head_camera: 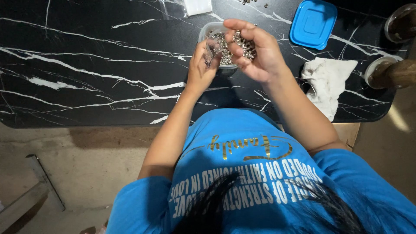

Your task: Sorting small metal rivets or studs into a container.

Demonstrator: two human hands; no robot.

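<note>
My right hand is cupped palm up above a small clear plastic container and holds a heap of small silver metal pieces. The container is filled with more of the same pieces. My left hand is just left of it, fingers pinched on a small clear plastic bag held at the container's near edge. Both hands work over a black marble-patterned table.
A blue square lid lies to the right of the container. A crumpled white cloth sits near the table's right front edge. Two round clear containers stand at far right. A white object lies at the back.
</note>
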